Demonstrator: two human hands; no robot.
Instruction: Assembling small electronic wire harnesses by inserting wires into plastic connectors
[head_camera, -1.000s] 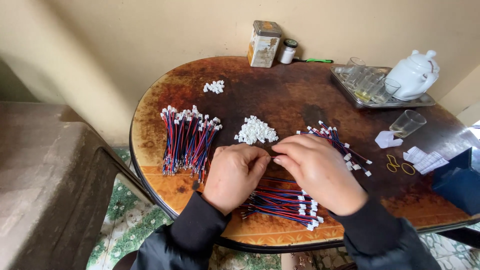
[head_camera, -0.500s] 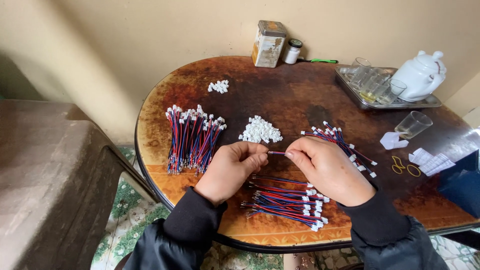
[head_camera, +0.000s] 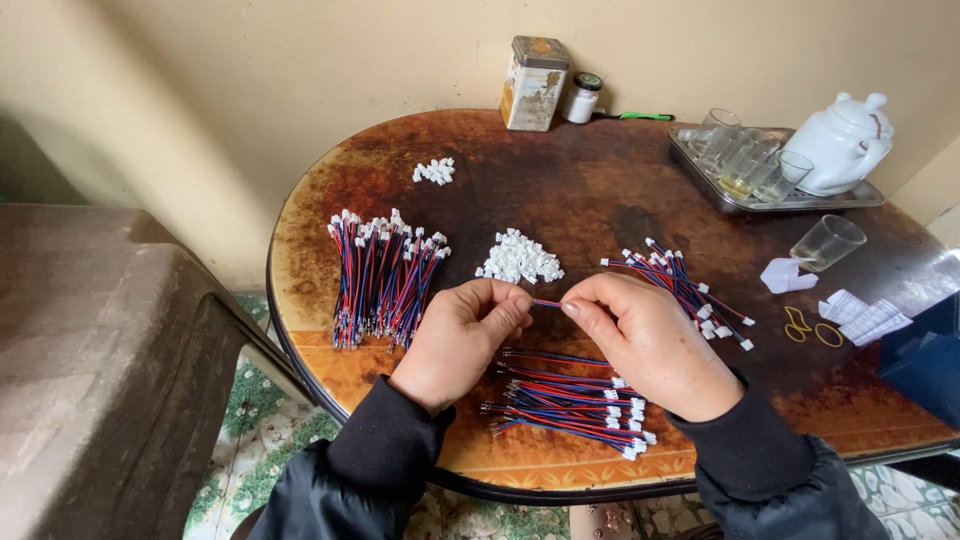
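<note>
Over the round wooden surface (head_camera: 600, 180), the left hand (head_camera: 455, 340) and right hand (head_camera: 650, 345) each pinched an end of a short red-and-blue wire (head_camera: 547, 302). It looked light, thin and floppy, best gripped near its tips.

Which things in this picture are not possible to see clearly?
- Head view: ends of the thin red-and-blue wire, covered by left hand and right hand fingers.
- Dark blue box, cut off by the right edge.
- White plastic connectors pile, details too small.
</note>
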